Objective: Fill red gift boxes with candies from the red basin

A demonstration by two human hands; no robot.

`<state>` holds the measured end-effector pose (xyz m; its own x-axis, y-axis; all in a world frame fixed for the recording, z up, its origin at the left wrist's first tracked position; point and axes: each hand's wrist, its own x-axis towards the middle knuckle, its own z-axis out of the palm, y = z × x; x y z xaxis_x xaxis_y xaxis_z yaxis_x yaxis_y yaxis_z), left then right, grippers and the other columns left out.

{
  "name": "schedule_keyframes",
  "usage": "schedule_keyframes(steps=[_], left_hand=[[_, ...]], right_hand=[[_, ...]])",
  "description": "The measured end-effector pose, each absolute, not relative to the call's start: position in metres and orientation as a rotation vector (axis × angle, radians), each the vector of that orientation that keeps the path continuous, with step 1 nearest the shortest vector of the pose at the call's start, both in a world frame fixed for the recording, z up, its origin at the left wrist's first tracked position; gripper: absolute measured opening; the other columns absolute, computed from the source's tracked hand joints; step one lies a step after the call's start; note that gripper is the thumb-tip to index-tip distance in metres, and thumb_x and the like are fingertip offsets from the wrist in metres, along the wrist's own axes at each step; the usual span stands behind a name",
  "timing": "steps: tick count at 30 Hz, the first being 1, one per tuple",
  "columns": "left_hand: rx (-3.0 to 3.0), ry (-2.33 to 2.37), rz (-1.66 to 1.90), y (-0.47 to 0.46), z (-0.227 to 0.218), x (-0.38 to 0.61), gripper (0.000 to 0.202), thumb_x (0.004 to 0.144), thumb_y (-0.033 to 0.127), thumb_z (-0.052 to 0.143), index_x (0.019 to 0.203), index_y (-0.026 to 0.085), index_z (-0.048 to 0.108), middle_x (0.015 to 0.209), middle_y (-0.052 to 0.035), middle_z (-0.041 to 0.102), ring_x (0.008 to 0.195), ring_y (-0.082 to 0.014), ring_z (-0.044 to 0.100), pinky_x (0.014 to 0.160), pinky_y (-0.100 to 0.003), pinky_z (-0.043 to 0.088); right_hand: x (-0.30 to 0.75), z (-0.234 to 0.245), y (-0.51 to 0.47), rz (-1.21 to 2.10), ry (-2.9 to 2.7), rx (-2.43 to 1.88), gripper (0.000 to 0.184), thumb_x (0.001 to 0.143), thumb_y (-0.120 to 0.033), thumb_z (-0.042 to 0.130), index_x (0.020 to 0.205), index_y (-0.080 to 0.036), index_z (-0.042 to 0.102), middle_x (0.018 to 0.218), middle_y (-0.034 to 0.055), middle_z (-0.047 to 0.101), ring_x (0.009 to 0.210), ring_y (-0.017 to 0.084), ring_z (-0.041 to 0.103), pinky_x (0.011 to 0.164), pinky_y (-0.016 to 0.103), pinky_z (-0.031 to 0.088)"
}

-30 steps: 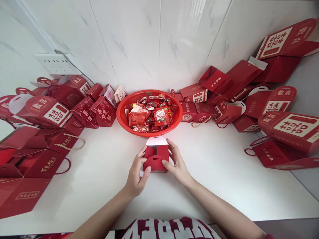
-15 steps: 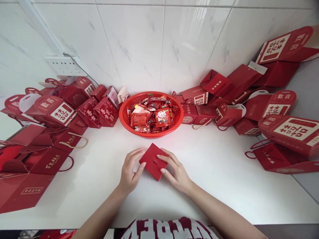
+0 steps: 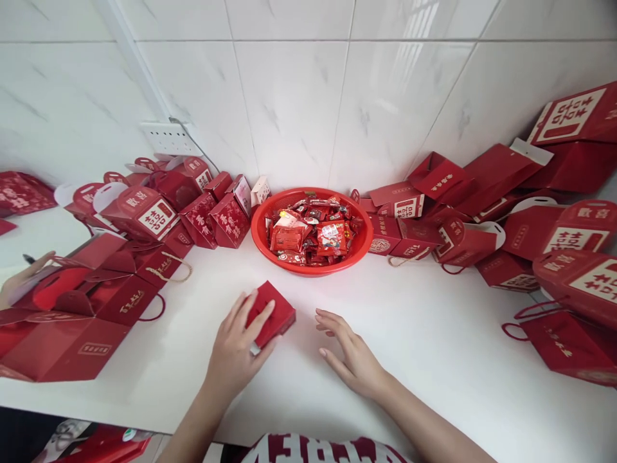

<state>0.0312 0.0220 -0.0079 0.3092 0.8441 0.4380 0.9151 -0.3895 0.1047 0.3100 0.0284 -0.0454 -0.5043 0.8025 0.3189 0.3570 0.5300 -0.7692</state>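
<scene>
Now the left grip (image 3: 236,347) clasps the box (image 3: 281,315); the right grip (image 3: 354,363) hangs spread, apart from it, basket (image 3: 312,269) beyond both.

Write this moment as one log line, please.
left hand: on small red box; right hand: open, apart from box; red basket: holds wrapped packets

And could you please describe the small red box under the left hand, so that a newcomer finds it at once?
On the white table, find the oval red basket by the tiled wall. Nearer the person is a small red box under the left hand. Unlike the boxes grouped on both sides, it stands apart, with that hand across its top.
</scene>
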Motion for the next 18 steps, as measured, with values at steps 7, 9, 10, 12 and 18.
schedule_keyframes(steps=[7,9,10,12,18], left_hand=[[-2.023,-2.178,-0.785,0.028,-0.002,-0.045,0.052,0.087,0.045,0.065,0.138,0.037,0.057,0.167,-0.0013,0.006,0.15,-0.0467,0.018,0.115,-0.066,0.035],[-2.048,-2.265,-0.784,0.026,-0.001,-0.061,0.052,0.088,0.05,0.063,0.138,0.037,0.058,0.165,-0.0037,0.012,0.149,-0.0443,0.025,0.113,-0.063,0.041],[-2.064,-2.272,-0.79,0.024,-0.001,-0.066,0.051,0.088,0.052,0.062,0.137,0.037,0.059,0.162,-0.0052,0.019,0.147,-0.0426,0.03,0.112,-0.061,0.042],[-2.058,-2.25,-0.845,0.021,0.004,-0.073,0.05,0.086,0.055,0.063,0.133,0.038,0.062,0.152,-0.0075,0.034,0.141,-0.0396,0.04,0.111,-0.059,0.044],[-1.731,-2.041,-1.097,0.019,0.062,-0.13,0.06,0.082,0.057,0.066,0.138,0.036,0.056,0.138,-0.0048,0.05,0.131,-0.035,0.05,0.116,-0.056,0.037]], right_hand=[[0.313,-0.049,0.032,0.799,-2.1,-0.97,0.052,0.1,-0.02,0.046,0.148,-0.028,0.03,0.143,0.014,0.047,0.108,0.019,0.065,0.094,0.039,0.058],[0.313,-0.05,0.031,0.798,-2.111,-0.973,0.052,0.1,-0.019,0.046,0.148,-0.029,0.03,0.142,0.0137,0.048,0.106,0.018,0.065,0.093,0.039,0.058],[0.313,-0.051,0.031,0.801,-2.116,-0.975,0.053,0.1,-0.019,0.046,0.149,-0.029,0.029,0.142,0.0135,0.048,0.106,0.018,0.066,0.093,0.039,0.058],[0.313,-0.052,0.03,0.813,-2.123,-0.981,0.053,0.1,-0.019,0.046,0.149,-0.029,0.029,0.142,0.0131,0.048,0.106,0.018,0.065,0.092,0.039,0.058],[0.312,-0.054,0.029,0.848,-2.124,-0.993,0.054,0.1,-0.019,0.043,0.15,-0.03,0.027,0.14,0.0126,0.048,0.106,0.019,0.065,0.09,0.037,0.059]])
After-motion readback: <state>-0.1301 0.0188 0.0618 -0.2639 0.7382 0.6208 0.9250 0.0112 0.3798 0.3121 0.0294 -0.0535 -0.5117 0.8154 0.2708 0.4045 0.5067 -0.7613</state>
